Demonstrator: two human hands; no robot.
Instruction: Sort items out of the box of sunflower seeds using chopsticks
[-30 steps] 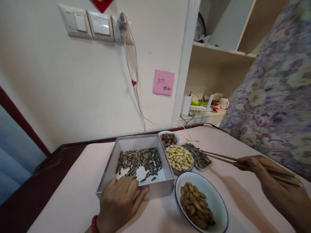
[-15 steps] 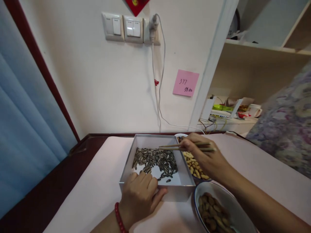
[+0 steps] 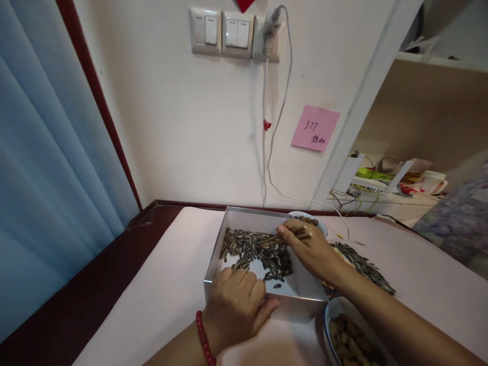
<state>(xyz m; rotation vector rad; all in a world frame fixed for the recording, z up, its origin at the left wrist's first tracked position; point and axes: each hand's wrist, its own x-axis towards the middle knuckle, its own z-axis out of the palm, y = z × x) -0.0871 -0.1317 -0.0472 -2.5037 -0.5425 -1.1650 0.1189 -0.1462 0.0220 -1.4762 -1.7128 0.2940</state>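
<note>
My left hand [image 3: 238,305], with a red bead bracelet [image 3: 205,338] at the wrist, is closed over the front wall of a silver-white open box [image 3: 301,307]. Striped sunflower seeds [image 3: 240,243] cover much of the box's floor, with a bare patch near the front. In my right hand [image 3: 316,256] is a pair of chopsticks [image 3: 284,237], held over the box's right side. Their tips reach down to the seeds; whether a seed is between them I cannot tell.
Right of the box, more sunflower seeds [image 3: 368,269] lie beyond my forearm. A blue-rimmed bowl [image 3: 327,330] of brown nuts stands front right, and another bowl [image 3: 323,227] of round nuts behind. A white cable [image 3: 284,193] hangs down the wall to the table.
My right hand has lowered the chopsticks from above the box into the seeds. The view has shifted, showing the seed pile on the right. My left hand stays on the box.
</note>
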